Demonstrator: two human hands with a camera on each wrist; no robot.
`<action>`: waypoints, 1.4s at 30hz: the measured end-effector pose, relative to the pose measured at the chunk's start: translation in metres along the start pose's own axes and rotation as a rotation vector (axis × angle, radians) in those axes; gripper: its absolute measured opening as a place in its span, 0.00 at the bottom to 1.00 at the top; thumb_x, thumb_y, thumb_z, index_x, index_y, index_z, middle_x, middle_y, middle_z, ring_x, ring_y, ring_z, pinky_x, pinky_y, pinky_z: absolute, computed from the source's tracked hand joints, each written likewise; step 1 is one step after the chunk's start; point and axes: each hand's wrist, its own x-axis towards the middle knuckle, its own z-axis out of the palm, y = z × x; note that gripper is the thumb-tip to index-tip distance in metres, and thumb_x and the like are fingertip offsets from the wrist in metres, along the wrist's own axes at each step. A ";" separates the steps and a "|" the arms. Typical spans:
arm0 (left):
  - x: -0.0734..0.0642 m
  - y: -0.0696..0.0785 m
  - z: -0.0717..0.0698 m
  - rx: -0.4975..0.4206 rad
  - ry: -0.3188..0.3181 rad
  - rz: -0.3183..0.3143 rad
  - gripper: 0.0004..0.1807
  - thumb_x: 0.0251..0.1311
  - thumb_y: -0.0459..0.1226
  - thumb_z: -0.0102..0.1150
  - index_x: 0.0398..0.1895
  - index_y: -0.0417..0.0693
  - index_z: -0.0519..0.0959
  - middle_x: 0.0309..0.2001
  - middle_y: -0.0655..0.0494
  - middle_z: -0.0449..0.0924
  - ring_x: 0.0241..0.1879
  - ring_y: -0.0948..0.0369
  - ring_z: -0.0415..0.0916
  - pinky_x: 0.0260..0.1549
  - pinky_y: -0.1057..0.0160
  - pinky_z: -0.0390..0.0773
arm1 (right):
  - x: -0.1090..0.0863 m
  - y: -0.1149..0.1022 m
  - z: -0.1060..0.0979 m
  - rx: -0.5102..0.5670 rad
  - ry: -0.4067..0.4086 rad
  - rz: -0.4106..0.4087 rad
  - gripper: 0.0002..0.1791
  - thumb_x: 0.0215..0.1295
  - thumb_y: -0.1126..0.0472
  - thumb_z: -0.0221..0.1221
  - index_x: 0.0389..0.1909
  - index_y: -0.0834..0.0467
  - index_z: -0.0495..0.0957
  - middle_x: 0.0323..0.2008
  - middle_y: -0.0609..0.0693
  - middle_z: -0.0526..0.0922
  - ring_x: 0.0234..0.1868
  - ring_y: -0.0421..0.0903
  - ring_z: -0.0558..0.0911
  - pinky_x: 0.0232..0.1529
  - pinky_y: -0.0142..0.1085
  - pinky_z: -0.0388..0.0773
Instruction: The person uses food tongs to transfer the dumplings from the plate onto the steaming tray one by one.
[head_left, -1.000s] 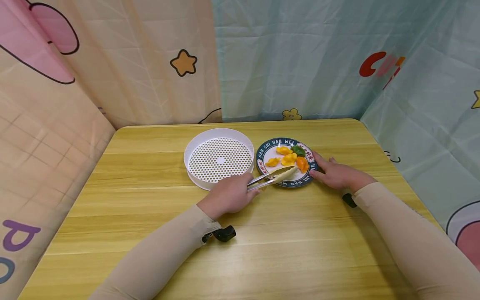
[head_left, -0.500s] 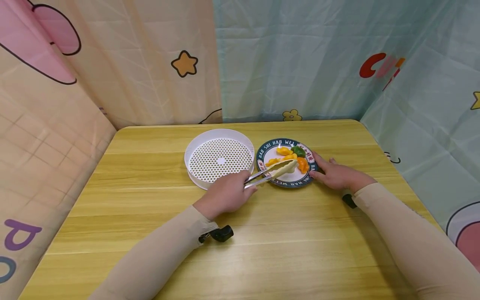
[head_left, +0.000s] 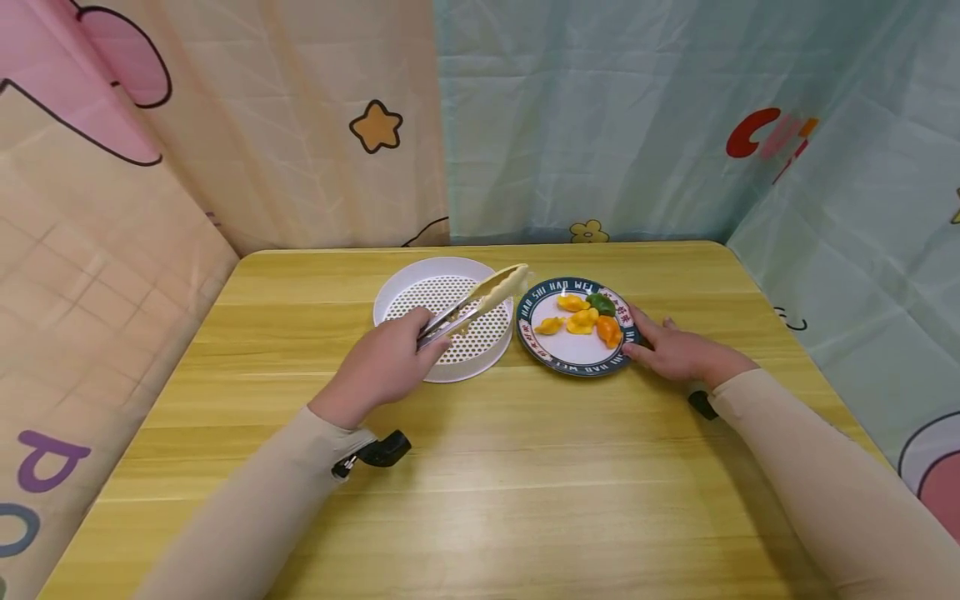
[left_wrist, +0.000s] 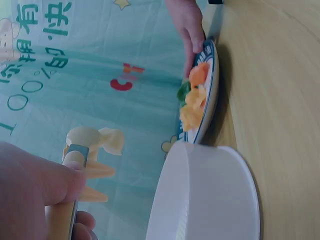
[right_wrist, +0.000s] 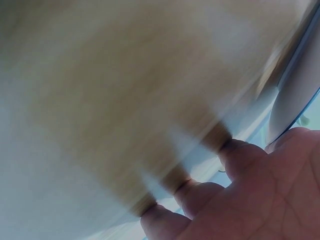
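The left hand's (head_left: 386, 358) fingers curl round tongs (head_left: 501, 293) that block part of the perforated tray (head_left: 453, 372) near the table's (head_left: 465, 508) far edge. The right hand (head_left: 678, 352), fingers loosely spread, touches the right rim of the plate (head_left: 581, 346) bearing 5 coloured pieces (head_left: 582, 322). Curtains (head_left: 570, 125) hang behind. Anything between the tongs' tips is hard to make out.

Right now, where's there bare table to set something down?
The widest bare patch of table lies between the left sleeve and the right sleeve. Another runs from the white basket to the table's left edge. It's crowded around the plate: the right hand touches its rim, the basket sits close by, and the left hand holds tongs above the basket.
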 end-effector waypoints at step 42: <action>0.000 -0.076 -0.014 0.095 -0.098 -0.293 0.27 0.78 0.54 0.49 0.64 0.42 0.70 0.42 0.44 0.79 0.30 0.52 0.74 0.28 0.57 0.72 | -0.003 0.001 0.001 -0.006 0.009 -0.006 0.52 0.79 0.27 0.39 0.85 0.53 0.27 0.82 0.72 0.42 0.78 0.84 0.38 0.73 0.76 0.46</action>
